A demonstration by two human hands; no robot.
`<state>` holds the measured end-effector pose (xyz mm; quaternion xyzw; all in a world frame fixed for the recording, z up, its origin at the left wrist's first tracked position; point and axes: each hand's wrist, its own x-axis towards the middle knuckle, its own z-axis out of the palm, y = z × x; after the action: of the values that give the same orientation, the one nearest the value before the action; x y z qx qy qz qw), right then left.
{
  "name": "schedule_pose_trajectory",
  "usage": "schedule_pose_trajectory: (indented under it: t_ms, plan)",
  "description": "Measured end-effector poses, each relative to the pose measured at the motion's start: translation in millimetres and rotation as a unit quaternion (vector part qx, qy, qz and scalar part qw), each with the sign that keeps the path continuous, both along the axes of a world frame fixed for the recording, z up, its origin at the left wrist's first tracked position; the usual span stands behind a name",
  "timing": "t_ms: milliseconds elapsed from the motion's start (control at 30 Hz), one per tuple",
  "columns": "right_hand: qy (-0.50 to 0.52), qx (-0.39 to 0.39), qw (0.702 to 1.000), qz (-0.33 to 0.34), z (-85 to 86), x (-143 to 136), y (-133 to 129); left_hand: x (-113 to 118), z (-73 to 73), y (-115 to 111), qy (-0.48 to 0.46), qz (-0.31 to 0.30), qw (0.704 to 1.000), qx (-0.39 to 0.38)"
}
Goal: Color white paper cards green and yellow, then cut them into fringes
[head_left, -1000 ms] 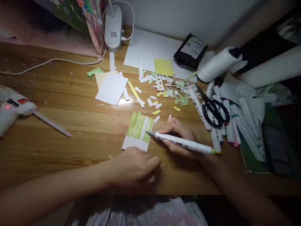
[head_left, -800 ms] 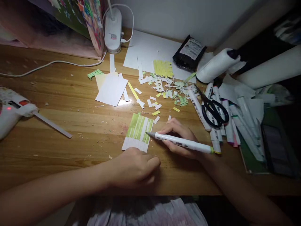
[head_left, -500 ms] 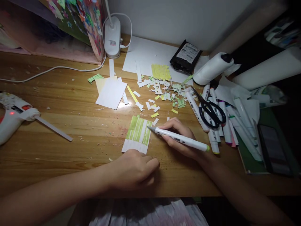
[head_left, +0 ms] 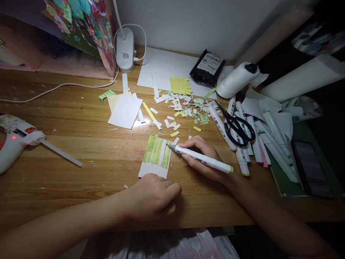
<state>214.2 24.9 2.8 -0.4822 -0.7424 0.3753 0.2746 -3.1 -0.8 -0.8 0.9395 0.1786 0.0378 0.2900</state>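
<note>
My right hand (head_left: pixel 203 156) is closed round a white marker (head_left: pixel 202 158) with a yellow-green end. Its grey tip rests at the upper right of a small white paper piece (head_left: pixel 153 169). Uneven green stripes cover the upper part of this paper, with a white gap between some of them; its lower band is white. My left hand (head_left: pixel 157 196) lies as a loose fist against the paper's lower edge. Its fingertips are curled under and out of sight, and nothing shows in it.
Paper scraps (head_left: pixel 183 106) lie beyond the paper, near a yellow fringed piece (head_left: pixel 180 85) and a white card (head_left: pixel 125 113). Black-handled scissors (head_left: pixel 238 127) rest on several markers (head_left: pixel 242 162) at right. A glue gun (head_left: pixel 18 138) with a red light lies left. A phone (head_left: pixel 312 169) is far right.
The marker tip has moved slightly up the paper towards its top edge. My left hand stays in place at the paper's lower edge. The whole view has shifted a little.
</note>
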Motion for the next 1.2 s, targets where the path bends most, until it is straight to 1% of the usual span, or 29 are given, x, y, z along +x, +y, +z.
schedule_pose_trajectory:
  t_ms: [133,233,333,467,567,667,800,900,1000,1133,1200]
  plan:
    - [-0.005,0.000,1.000,0.009,0.3,-0.2,-0.3,-0.2,0.5,0.3,0.006,-0.001,1.000,-0.003]
    - [0.000,0.000,1.000,-0.013,-0.4,0.0,-0.5,0.0,1.6,0.7,0.009,-0.003,1.000,-0.005]
    - [0.004,-0.010,1.000,-0.005,-1.2,0.9,-0.8,0.2,1.7,0.7,0.008,-0.003,1.000,-0.005]
    - [0.013,-0.023,0.999,-0.018,-1.7,2.2,-1.6,0.7,0.7,0.6,0.004,-0.006,1.000,-0.001]
    - [0.017,-0.032,0.999,-0.004,-1.5,2.4,-1.9,1.1,0.2,0.7,0.001,-0.005,1.000,-0.004]
    - [0.021,-0.032,0.999,-0.016,-1.0,2.0,-1.9,1.1,0.3,0.6,0.000,-0.007,1.000,-0.008]
    - [0.020,-0.030,0.999,-0.010,-0.5,1.3,-1.9,0.7,1.3,0.9,0.001,-0.007,1.000,-0.010]
    - [0.019,-0.029,0.999,-0.021,0.0,0.9,-1.8,0.9,1.7,1.4,0.006,-0.007,1.000,-0.010]
    - [0.016,-0.024,1.000,-0.002,0.7,0.7,-1.7,0.9,1.4,1.5,0.007,-0.009,1.000,-0.005]
    - [0.013,-0.020,1.000,-0.010,-0.5,1.1,-1.7,0.2,1.2,0.9,0.002,-0.009,1.000,-0.003]
    - [0.018,-0.010,1.000,0.008,-2.1,1.5,-1.7,0.1,1.4,0.8,0.001,-0.007,1.000,-0.006]
